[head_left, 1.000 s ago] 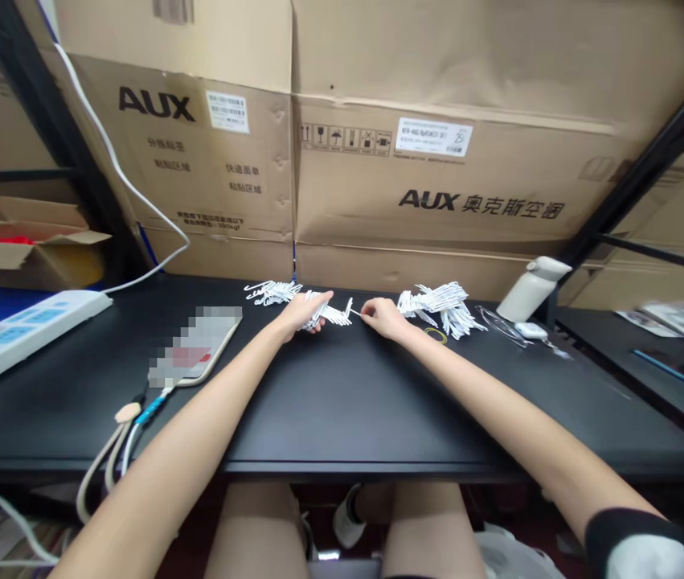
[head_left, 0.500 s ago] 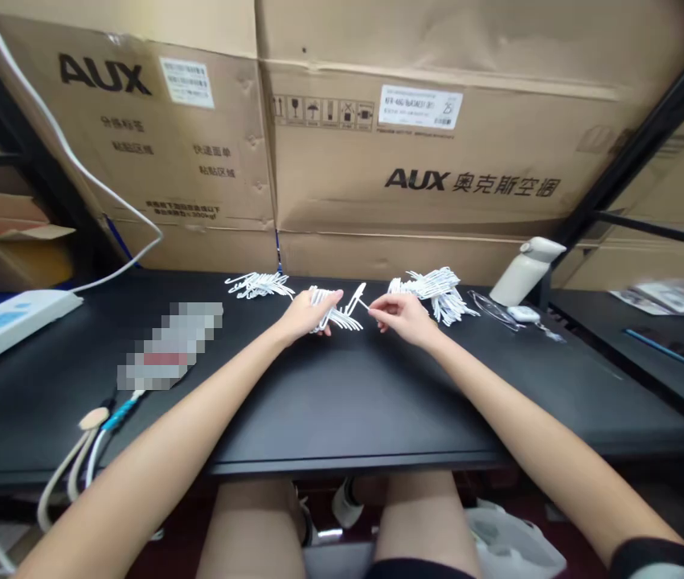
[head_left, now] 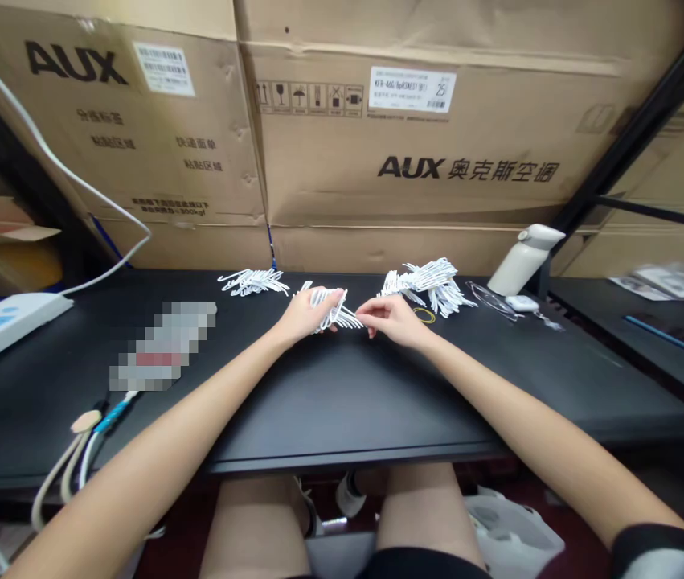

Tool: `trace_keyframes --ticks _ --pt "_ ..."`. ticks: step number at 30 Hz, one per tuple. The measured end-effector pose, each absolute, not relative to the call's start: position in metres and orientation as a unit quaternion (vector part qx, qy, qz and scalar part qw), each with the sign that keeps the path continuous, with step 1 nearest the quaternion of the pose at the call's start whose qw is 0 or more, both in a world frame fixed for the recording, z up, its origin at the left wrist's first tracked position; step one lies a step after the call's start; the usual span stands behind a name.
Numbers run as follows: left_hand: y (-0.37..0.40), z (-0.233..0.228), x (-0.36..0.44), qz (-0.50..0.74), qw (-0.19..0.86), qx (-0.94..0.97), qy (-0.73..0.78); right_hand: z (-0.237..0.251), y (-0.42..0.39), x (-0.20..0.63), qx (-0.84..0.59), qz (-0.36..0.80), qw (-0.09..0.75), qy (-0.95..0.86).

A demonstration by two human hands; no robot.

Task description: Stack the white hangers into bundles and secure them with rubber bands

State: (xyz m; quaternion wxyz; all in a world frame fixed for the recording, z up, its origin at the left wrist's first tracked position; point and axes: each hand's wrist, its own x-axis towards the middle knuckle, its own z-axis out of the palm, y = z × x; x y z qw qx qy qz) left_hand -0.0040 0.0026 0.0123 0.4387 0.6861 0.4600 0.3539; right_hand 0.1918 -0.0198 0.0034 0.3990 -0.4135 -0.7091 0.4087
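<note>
Our fingers (head_left: 325, 299) on the left hand (head_left: 305, 315) curl around a bunch of small white hangers (head_left: 333, 309), held low over the black bench (head_left: 329, 394); our right hand (head_left: 391, 318) pinches the bunch's near end, between two more heaps.

Both bare arms stretched forward, converging. Left hand (head_left: 304, 315) curled, fingers closed. Right hand (head_left: 391, 320) just beside it, fingertips pinched together toward the left. Knuckles up, wrists low.

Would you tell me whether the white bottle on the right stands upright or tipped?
Tipped: the white bottle leans at a slant, its cap end raised toward the black frame post.
</note>
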Motion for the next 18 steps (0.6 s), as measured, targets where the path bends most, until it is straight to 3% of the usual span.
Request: trace_keyframes --ticks 4,13,18 --pt "0.002 0.011 -0.002 0.365 0.440 0.677 0.463 0.003 -0.022 0.186 -0.432 0.437 0.443 -0.653" --pt "0.004 0.014 -0.004 0.336 0.494 0.638 0.486 0.003 -0.027 0.178 -0.438 0.452 0.438 -0.642" --pt "0.018 0.017 -0.020 0.380 0.499 0.596 0.501 -0.004 -0.011 0.167 -0.464 0.486 0.450 -0.589"
